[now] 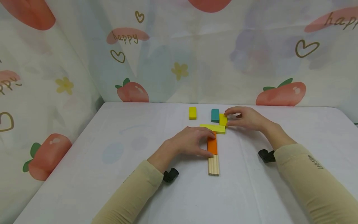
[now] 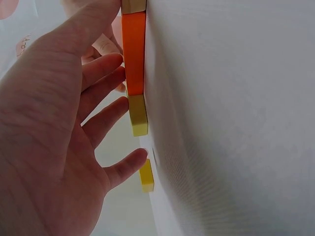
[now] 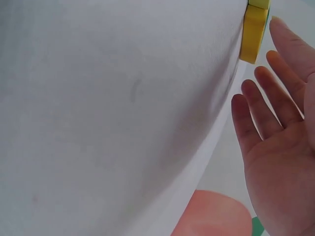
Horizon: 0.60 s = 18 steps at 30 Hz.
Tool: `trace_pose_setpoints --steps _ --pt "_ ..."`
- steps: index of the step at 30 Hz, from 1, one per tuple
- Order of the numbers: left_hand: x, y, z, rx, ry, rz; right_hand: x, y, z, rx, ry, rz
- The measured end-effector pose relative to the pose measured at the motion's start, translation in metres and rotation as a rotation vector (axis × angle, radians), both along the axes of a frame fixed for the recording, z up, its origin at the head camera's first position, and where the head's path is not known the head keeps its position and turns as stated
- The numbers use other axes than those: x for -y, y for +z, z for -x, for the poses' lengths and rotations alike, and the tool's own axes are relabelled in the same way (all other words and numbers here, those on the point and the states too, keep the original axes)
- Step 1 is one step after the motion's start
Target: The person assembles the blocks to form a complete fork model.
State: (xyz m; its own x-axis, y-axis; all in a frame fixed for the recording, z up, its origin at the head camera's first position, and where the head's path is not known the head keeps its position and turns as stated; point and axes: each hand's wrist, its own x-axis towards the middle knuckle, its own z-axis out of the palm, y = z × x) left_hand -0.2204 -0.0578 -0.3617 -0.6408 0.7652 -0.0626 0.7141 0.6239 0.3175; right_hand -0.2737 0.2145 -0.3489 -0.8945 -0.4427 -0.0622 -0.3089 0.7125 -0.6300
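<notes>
In the head view, my left hand (image 1: 193, 141) lies over the left side of an orange block (image 1: 213, 146), fingertips right at it. Its thumb is by the seam with a plain wood block (image 1: 213, 166). The left wrist view shows those fingers spread loosely along the row. Across the orange block's far end lies a yellow-green block (image 1: 213, 128). My right hand (image 1: 249, 119) has its thumb and finger beside a yellow block (image 1: 222, 119), and its fingers extend loosely in the right wrist view. Left of that yellow block stands a teal block (image 1: 215, 115).
A separate yellow block (image 1: 192, 113) stands to the left, towards the back of the white table (image 1: 134, 193). A printed curtain (image 1: 195, 46) rises behind the table's far edge. Black wrist devices (image 1: 170, 175) show beneath both forearms.
</notes>
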Motion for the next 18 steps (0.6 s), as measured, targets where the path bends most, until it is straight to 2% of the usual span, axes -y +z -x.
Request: trace_pose_setpoints --steps 18 --pt "-0.0013 0.0027 -0.004 -0.008 0.019 0.032 0.002 0.0084 0.0004 -0.011 -0.058 0.014"
